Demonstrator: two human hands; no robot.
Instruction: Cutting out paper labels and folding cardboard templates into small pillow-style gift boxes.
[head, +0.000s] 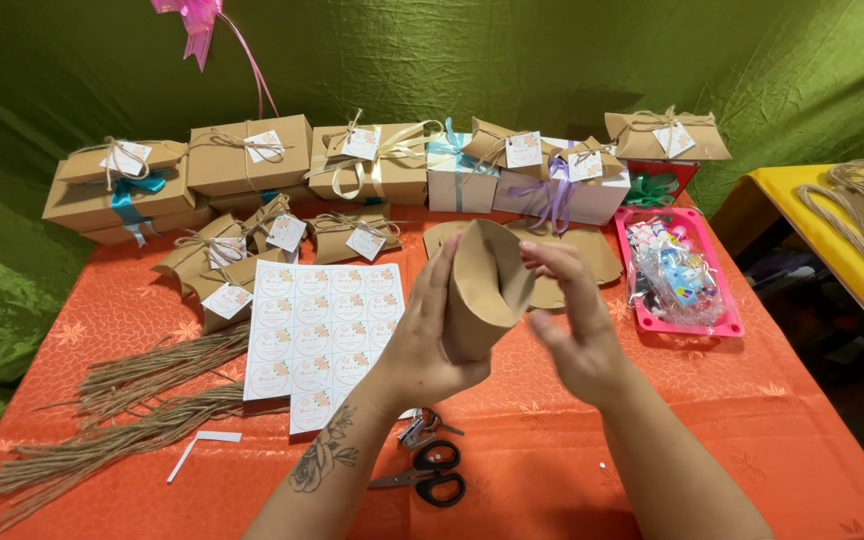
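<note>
Head view — left hand (422, 345) gripping kraft box (485, 290), right hand (577, 330) seemingly touching

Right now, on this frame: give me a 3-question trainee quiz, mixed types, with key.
1. Multiple choice: what does the left hand hold? A) scissors B) kraft pillow box C) sticker sheet
2. True or false: the scissors lie on the table, touched by no hand.
3. Fill in: the twine bundles lie to the ____ of the sticker sheet, as the camera sees it.

Key:
1. B. The left hand grips the pillow box; the right hand has fingertips at its curved end flap.
2. True.
3. Left.
</note>
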